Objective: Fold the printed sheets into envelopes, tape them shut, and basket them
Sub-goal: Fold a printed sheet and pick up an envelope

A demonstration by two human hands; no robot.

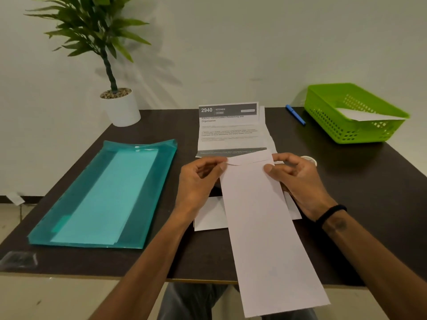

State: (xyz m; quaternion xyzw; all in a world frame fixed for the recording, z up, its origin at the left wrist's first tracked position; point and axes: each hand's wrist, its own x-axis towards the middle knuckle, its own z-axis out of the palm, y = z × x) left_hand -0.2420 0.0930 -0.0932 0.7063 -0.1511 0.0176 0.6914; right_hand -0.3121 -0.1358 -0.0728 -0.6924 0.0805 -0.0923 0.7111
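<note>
Both hands, left hand (pixel 198 181) and right hand (pixel 298 179), pinch with curled fingers the long envelope (pixel 263 227); the printed sheet (pixel 228 130) lies just beyond the fingers.

dark table (pixel 381 181) under folder (pixel 104 195), basket (pixel 342 130)

A single wide-angle view looks from the person's head, forward and down across the dark desk (pixel 346 181). It sits close above the near edge: both forearms enter from the bottom of the frame, and the person's lap shows below the edge. The far edge meets a pale wall, seen in the upper half. The wide lens bends straight lines towards the sides. The floor shows at the left edge. No second view shares the scene.
</note>
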